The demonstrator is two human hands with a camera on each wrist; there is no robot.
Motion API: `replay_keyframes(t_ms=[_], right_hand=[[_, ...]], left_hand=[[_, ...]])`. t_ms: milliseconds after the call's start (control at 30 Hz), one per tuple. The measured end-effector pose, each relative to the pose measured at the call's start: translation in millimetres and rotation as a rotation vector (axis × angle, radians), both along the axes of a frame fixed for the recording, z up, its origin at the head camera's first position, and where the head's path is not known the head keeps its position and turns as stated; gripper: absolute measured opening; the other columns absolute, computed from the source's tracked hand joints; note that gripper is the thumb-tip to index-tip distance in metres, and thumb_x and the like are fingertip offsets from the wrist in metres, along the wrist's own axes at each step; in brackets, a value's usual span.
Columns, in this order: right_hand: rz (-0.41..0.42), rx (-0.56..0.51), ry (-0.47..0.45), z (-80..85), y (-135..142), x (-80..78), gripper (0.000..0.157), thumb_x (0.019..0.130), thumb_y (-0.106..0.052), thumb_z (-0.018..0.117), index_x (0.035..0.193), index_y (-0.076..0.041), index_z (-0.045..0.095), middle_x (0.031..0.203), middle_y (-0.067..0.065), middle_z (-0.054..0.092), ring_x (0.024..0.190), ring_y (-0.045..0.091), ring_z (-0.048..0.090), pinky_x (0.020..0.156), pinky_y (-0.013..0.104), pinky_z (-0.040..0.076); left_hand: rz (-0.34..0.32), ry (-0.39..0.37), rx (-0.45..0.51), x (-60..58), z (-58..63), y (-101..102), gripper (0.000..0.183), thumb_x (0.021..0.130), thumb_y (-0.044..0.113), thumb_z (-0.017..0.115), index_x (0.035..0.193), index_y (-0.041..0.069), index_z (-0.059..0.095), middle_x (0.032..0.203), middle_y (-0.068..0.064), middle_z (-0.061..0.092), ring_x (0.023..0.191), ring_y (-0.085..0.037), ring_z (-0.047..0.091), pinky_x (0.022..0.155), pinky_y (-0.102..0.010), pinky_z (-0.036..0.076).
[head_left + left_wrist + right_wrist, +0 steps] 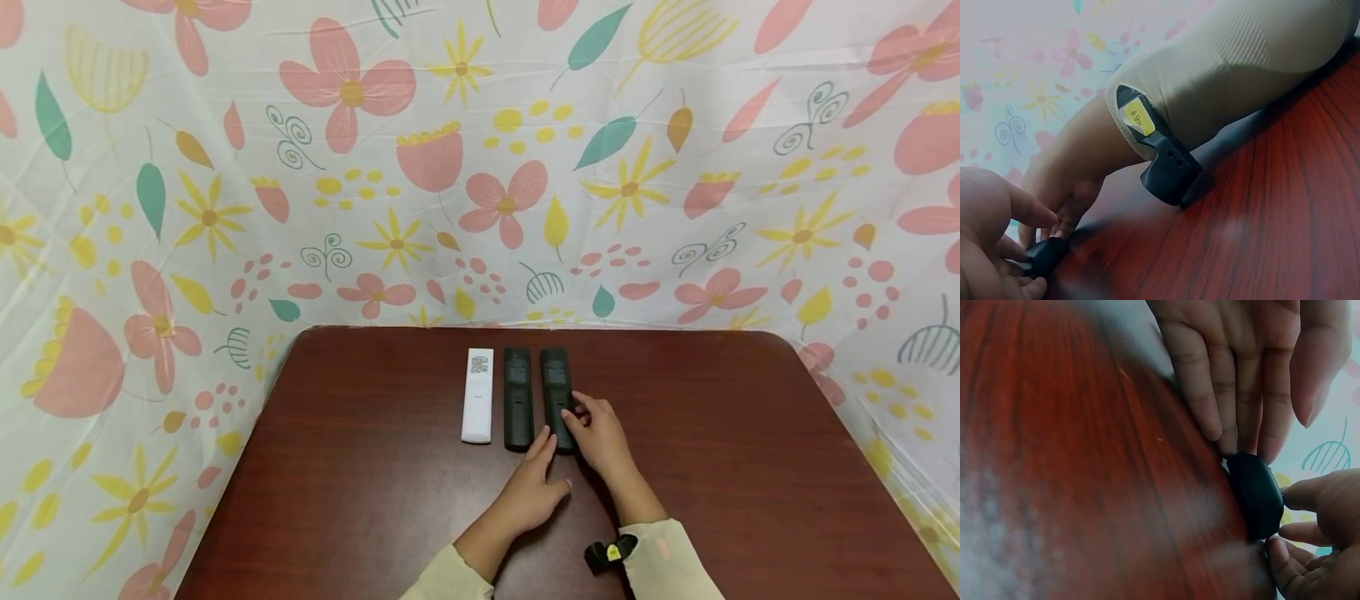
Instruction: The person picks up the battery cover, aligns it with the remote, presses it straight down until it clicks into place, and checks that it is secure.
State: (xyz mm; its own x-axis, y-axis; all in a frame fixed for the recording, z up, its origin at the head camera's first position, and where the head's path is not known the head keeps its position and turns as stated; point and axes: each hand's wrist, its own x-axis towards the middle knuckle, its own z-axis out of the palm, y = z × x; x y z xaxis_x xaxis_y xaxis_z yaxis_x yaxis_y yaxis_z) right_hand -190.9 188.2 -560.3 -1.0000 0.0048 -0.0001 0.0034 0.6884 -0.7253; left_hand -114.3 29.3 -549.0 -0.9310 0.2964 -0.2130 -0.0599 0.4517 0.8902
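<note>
Three remote controls lie side by side, backs up: a white one (477,396) with a printed code, a black one (518,400) in the middle and another black one (556,392) at the right. My right hand (602,437) pinches the lower part of the right-hand black remote, thumb on its back and fingers at its right side. From the near left, my left hand (531,492) touches that remote's lower end with fairly straight fingers. In the right wrist view the left fingers (1247,394) meet the remote's dark end (1255,497), across from the right hand (1329,531).
The remotes lie on a dark reddish-brown wooden table (360,475), towards its far edge. A floral-patterned cloth (480,167) hangs behind and at both sides. A black wrist camera mount (611,553) sits at the right sleeve, close to the tabletop.
</note>
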Motion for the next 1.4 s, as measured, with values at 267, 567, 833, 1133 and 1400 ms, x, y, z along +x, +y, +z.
replay_keyframes(t_ms=[267, 567, 833, 1133, 1400], right_hand=[[-0.01, -0.004, -0.029, 1.9, 0, 2.6, 0.052, 0.102, -0.029, 0.06, 0.146, -0.003, 0.05, 0.123, 0.02, 0.059, 0.105, 0.029, 0.061, 0.086, 0.042, 0.05], [-0.02, -0.017, -0.029, 1.8, 0, 2.7, 0.05, 0.101, -0.027, 0.061, 0.144, -0.003, 0.052, 0.123, 0.02, 0.058, 0.105, 0.029, 0.061, 0.086, 0.04, 0.049], [-0.016, -0.049, -0.049, 4.4, 0, 4.0, 0.05, 0.102, -0.026, 0.059, 0.145, -0.003, 0.051, 0.126, 0.02, 0.057, 0.108, 0.03, 0.06, 0.086, 0.04, 0.048], [-0.022, -0.107, -0.033, 10.4, 1, 3.5, 0.047, 0.104, -0.027, 0.056, 0.145, -0.006, 0.051, 0.127, 0.017, 0.055, 0.107, 0.028, 0.056, 0.084, 0.035, 0.045], [-0.028, -0.154, 0.003, 19.0, -2, 4.3, 0.045, 0.103, -0.025, 0.056, 0.145, -0.008, 0.052, 0.123, 0.014, 0.057, 0.104, 0.026, 0.056, 0.084, 0.033, 0.045]], left_hand=[[0.011, -0.01, 0.007, 0.8, -2.2, 0, 0.074, 0.095, 0.026, 0.066, 0.159, 0.015, 0.031, 0.17, 0.005, 0.02, 0.154, -0.028, 0.026, 0.119, -0.056, 0.032], [0.019, -0.005, 0.015, 0.0, -3.2, 0, 0.075, 0.093, 0.025, 0.066, 0.159, 0.014, 0.033, 0.169, 0.004, 0.022, 0.153, -0.029, 0.028, 0.118, -0.056, 0.033], [0.021, 0.0, 0.021, -0.4, -4.4, -1, 0.073, 0.094, 0.025, 0.065, 0.158, 0.011, 0.033, 0.169, 0.002, 0.023, 0.153, -0.029, 0.028, 0.119, -0.056, 0.032], [0.045, -0.032, 0.111, 1.2, 0.2, -4, 0.068, 0.096, 0.024, 0.062, 0.156, 0.008, 0.037, 0.168, -0.001, 0.027, 0.15, -0.03, 0.035, 0.119, -0.053, 0.033], [0.057, -0.019, 0.198, 1.9, 4.3, -7, 0.064, 0.098, 0.021, 0.059, 0.156, 0.006, 0.038, 0.166, -0.007, 0.031, 0.145, -0.034, 0.043, 0.116, -0.047, 0.039]])
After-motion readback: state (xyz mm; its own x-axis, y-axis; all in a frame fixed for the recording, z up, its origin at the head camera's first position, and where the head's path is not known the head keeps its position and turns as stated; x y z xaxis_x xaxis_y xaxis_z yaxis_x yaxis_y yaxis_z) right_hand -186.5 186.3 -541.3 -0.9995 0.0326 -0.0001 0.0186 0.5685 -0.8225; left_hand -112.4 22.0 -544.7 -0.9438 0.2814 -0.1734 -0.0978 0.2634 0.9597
